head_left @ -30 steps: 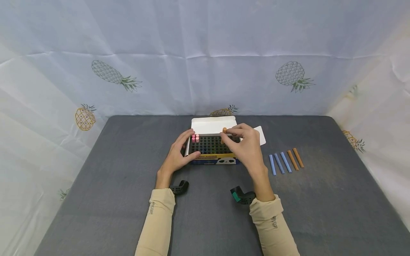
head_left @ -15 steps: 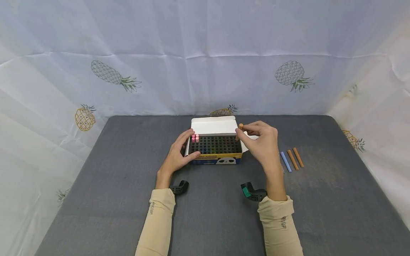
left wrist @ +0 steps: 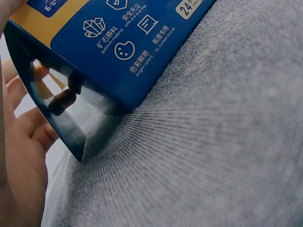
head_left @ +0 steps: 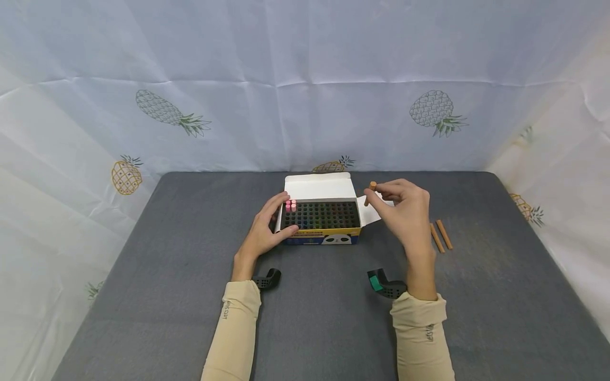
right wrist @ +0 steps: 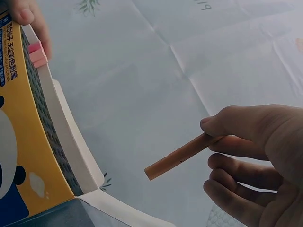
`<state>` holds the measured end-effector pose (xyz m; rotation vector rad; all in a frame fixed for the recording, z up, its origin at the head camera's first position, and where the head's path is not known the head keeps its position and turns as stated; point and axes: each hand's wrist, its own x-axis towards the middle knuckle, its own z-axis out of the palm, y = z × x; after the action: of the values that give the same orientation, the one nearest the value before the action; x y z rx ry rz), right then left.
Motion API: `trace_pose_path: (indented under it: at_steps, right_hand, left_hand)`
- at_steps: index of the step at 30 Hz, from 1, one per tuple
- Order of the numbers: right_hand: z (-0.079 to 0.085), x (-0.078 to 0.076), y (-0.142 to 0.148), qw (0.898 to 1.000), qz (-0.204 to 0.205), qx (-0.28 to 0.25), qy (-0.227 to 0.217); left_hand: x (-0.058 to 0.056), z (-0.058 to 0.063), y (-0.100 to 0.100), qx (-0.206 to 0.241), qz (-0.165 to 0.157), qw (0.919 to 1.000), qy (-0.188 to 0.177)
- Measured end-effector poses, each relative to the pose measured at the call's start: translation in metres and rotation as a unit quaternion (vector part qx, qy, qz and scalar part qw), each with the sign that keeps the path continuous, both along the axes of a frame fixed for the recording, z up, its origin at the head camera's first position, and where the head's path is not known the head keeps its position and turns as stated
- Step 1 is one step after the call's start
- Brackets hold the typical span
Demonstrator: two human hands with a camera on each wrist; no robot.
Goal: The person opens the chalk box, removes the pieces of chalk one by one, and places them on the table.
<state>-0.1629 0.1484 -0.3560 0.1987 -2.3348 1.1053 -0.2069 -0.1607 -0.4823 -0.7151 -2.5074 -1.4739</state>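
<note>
My right hand [head_left: 405,211] pinches an orange-brown chalk stick [right wrist: 177,156] between thumb and index finger. It is above the right flap of the open chalk box [head_left: 316,238], with the stick tilted. My left hand [head_left: 264,227] grips the box's left end, thumb at the front edge and fingers toward the back corner. Black holed trays [head_left: 324,214] fill the box, and several pink chalk sticks [head_left: 290,206] stand in its back left corner. In the left wrist view, the box's blue printed side [left wrist: 142,56] and a side flap [left wrist: 61,127] appear, with part of the left hand behind that flap.
Two orange-brown chalk sticks [head_left: 444,234] lie on the grey table [head_left: 324,328] right of the box, partly behind my right hand. The white lid [head_left: 319,185] stands raised at the back. A pineapple-print cloth [head_left: 305,127] hangs beyond the table.
My right hand has moved right with the chalk stick, from over the box's holes to above its right flap. It now hides the blue chalk sticks. The left hand stays put.
</note>
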Motion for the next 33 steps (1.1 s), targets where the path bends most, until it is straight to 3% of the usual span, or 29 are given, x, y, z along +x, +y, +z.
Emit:
trace_pose_path:
  at_steps: [8, 33]
  right_hand:
    - [0.001, 0.0, 0.006, 1.0, -0.001, -0.007, -0.002]
    - [0.012, 0.016, 0.042, 0.996, -0.071, -0.049, -0.011]
  left_hand:
    - [0.0, 0.001, 0.001, -0.002, 0.0, 1.0, -0.001]
    - [0.001, 0.002, 0.001, 0.0, 0.002, 1.0, -0.009]
